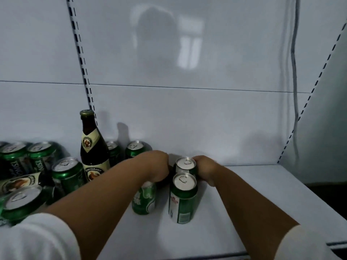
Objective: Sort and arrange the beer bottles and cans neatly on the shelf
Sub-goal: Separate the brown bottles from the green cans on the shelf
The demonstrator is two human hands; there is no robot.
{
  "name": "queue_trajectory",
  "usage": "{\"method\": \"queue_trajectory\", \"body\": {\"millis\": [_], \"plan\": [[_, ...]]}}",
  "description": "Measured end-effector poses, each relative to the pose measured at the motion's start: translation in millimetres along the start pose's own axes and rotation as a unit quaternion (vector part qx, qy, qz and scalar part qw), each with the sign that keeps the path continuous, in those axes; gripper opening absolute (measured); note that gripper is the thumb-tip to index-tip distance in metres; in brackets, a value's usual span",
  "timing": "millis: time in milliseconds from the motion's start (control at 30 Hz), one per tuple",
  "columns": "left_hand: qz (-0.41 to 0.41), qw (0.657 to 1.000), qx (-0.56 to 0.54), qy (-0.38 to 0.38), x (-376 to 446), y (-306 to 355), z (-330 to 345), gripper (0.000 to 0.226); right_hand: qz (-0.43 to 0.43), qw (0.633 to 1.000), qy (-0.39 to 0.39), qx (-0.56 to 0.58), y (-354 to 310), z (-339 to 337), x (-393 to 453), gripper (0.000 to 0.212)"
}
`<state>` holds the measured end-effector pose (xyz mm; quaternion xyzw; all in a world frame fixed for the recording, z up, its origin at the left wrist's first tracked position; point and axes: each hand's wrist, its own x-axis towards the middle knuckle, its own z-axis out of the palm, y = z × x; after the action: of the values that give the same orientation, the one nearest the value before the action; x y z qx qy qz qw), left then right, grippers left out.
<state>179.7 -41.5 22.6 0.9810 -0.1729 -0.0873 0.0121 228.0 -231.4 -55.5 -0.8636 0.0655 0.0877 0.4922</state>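
Shelf (pixel 244 194): white, mostly bare.
Done: two green cans (pixel 185 184) lined centre.
Left: jumbled cans (pixel 37 166), brown bottle (pixel 93 147) lower left.
Left hand (pixel 155 166): gripping a can top (pixel 144 197).
Right hand (pixel 205 169): probably holding the rear can; fingers hidden.

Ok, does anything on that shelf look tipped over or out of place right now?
Yes. At far left a brown bottle lies on its side among upright green cans, while a matching bottle stands upright. No spills visible.

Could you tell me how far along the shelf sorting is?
Early. Done: two green cans, front can and rear can, line up mid-shelf. In hand: the left hand grips another can; the right hand holds the rear can. Left: the jumbled cans, the standing bottle and a lying bottle.
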Motion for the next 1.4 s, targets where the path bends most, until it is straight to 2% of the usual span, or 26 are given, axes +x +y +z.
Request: {"method": "queue_trajectory", "body": {"millis": [133, 233, 300, 367, 467, 567, 667, 900, 1000, 1067, 1200, 1267, 1400], "plan": [[-0.022, 1.000, -0.009, 0.019, 5, 0, 1, 0.040, -0.016, 0.999, -0.025, 0.033, -1, -3, 7, 0.017], [-0.023, 0.997, 0.007, 0.070, 8, -5, 4, 0.050, -0.045, 0.994, -0.034, 0.095, -24, -20, -1, 0.010], [-0.027, 0.992, 0.023, 0.119, 12, -6, 3, 0.057, -0.087, 0.989, -0.037, 0.112, -50, -33, -9, 0.013], [-0.043, 0.985, 0.020, 0.167, 14, -4, -2, 0.059, -0.146, 0.985, -0.015, 0.086, -81, -45, -17, 0.017], [-0.061, 0.974, -0.056, 0.213, 16, 2, -12, 0.060, -0.231, 0.972, 0.036, -0.008, -124, -57, -30, 0.018], [-0.061, 0.957, -0.165, 0.231, 18, 6, -16, 0.051, -0.306, 0.941, 0.069, -0.127, -152, -54, -43, 0.022], [-0.079, 0.945, -0.207, 0.241, 23, 11, -10, 0.045, -0.342, 0.902, 0.109, -0.239, -161, -45, -44, 0.023], [-0.095, 0.939, -0.231, 0.237, 24, 10, -7, 0.051, -0.342, 0.890, 0.145, -0.267, -156, -41, -42, 0.029], [-0.110, 0.926, -0.240, 0.270, 10, 7, 0, 0.060, -0.364, 0.869, 0.198, -0.272, -156, -35, -49, 0.030], [-0.116, 0.910, -0.254, 0.308, -5, 4, 4, 0.054, -0.392, 0.859, 0.223, -0.243, -155, -27, -57, 0.027], [-0.103, 0.898, -0.235, 0.358, -42, -10, -1, 0.037, -0.425, 0.855, 0.192, -0.228, -159, 2, -75, 0.026], [-0.101, 0.905, -0.222, 0.348, -63, -24, -8, 0.033, -0.430, 0.857, 0.181, -0.219, -162, 20, -83, 0.024], [-0.080, 0.951, -0.162, 0.250, -109, -69, -27, 0.024, -0.435, 0.866, 0.148, -0.194, -168, 62, -107, 0.016]]}}
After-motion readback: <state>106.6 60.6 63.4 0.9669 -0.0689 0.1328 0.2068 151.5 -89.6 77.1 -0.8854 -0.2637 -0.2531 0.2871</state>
